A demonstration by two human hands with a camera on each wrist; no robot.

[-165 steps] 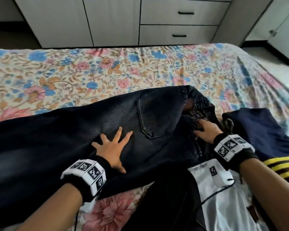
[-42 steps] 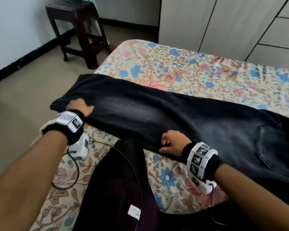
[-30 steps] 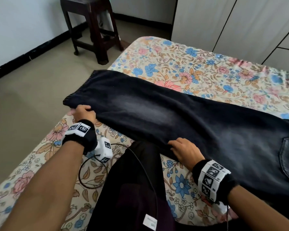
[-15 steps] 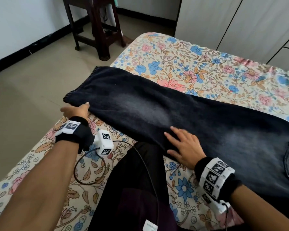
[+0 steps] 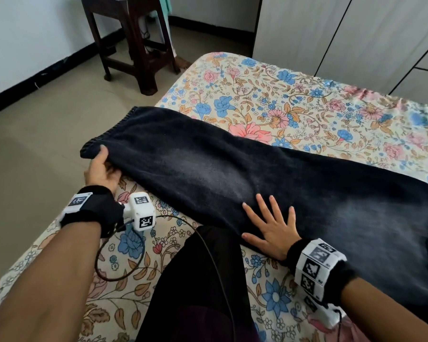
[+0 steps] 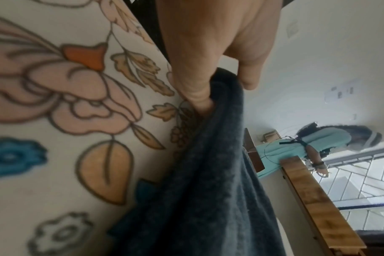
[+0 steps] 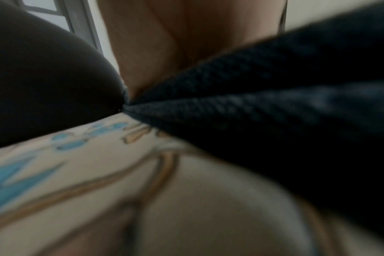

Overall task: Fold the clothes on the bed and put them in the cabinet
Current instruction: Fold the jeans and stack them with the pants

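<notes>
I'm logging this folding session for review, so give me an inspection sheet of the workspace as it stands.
Surface: floral-print bed sheet, jeans spread across it.
Job's things: dark faded denim jeans, lying flat, legs stacked; white cabinet beyond the bed, doors closed.
Clutter: black garment at the near edge.
Grippers: left hand grips the jeans' hem corner; right hand lies flat on the leg.
Cables: black wire looping from the left wrist camera.
Surroundings: dark wooden stool on the tiled floor.
</notes>
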